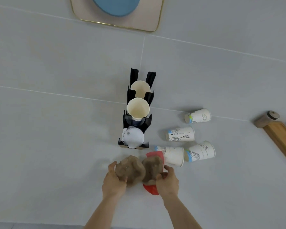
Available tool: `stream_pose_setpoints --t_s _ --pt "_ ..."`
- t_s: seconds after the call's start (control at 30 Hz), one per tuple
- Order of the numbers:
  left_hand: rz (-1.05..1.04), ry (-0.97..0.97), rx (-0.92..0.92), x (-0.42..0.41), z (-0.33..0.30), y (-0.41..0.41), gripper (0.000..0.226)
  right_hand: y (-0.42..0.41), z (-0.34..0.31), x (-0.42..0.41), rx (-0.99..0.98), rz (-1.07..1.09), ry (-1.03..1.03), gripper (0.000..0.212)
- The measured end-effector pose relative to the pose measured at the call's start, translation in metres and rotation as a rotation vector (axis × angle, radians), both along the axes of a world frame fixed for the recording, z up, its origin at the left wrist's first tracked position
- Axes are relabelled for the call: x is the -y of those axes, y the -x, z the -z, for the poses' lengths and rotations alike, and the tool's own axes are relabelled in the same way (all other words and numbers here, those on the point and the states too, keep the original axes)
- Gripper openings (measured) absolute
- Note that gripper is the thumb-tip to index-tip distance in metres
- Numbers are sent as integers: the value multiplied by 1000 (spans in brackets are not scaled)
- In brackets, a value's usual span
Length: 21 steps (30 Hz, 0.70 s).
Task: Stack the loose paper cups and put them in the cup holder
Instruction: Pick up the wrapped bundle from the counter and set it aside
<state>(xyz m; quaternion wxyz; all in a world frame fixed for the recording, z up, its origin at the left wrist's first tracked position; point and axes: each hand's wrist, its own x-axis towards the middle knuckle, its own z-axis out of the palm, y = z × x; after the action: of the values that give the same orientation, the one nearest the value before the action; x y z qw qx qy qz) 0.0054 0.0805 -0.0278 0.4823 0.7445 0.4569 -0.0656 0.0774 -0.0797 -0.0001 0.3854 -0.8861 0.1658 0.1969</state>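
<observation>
A black cup holder (149,120) stands on the grey floor with three slots in a row. The far slot holds one cream cup (140,88), the middle a stack of cups (138,108), the near one a white rounded piece (133,137). Several white printed paper cups lie on their sides to its right, one of them (181,133) in the middle of the group. In front of the holder, my left hand (112,177) grips a brown blurred object (130,169). My right hand (168,180) grips a second brown object (153,167) over a red cup (151,190).
A wooden bar with a round end (281,138) lies at the right edge. At the top, a beige mat with a gold rim (82,12) carries a blue round thing (117,7). Grey floor tiles stretch to the left.
</observation>
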Motion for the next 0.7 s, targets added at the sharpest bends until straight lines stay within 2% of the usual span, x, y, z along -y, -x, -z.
stream_pose_setpoints --t_s 0.17,0.3,0.43,0.57,0.7 --pt "-47 54 59 -19 -2 2 58 7 -8 2 132 188 49 22" --pt "-84 54 100 -32 0 3 47 3 -20 3 230 308 -49 15" --pt "-66 105 150 -31 0 1 41 4 -22 -14 165 293 -198 17" --pt "-105 298 203 -24 -1 -2 23 12 -12 -25 20 255 -244 25" --pt "-58 518 226 -20 -3 -5 34 16 -7 -33 27 100 -196 28"
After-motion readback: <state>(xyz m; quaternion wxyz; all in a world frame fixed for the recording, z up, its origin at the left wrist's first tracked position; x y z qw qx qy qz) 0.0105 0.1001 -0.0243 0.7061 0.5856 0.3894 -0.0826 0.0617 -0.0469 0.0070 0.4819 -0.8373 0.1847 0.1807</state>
